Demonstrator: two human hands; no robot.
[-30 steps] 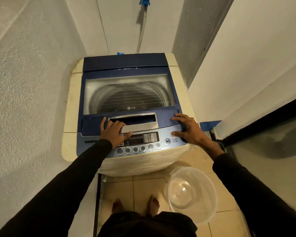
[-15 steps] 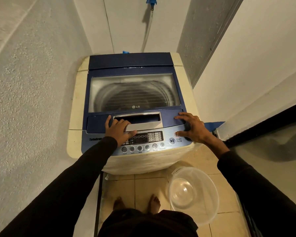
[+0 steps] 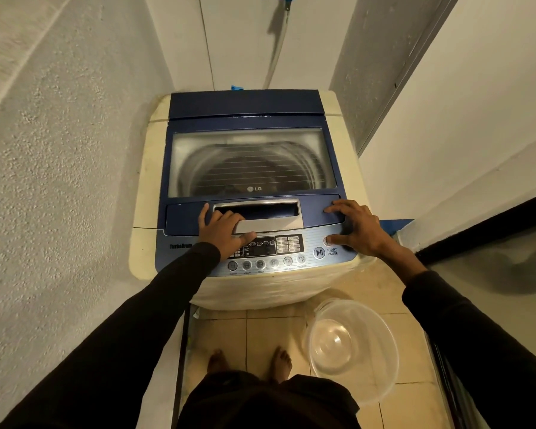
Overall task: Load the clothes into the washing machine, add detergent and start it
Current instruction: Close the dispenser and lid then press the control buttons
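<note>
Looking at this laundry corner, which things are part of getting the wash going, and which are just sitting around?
Part of the job:
washing machine, lid shut
lid handle, left hand resting on it
control panel; right hand has its thumb on a round button above START/PAUSE

Just lying about:
clear plastic basin on the floor, empty
blue tap and hose on the wall

Domestic laundry nook in a home. Evidence: top-loading washing machine (image 3: 248,193) set in a narrow recess between textured plaster walls (image 3: 59,150), beige tiled floor (image 3: 223,332), clear plastic basin (image 3: 351,349) standing on the floor.
</note>
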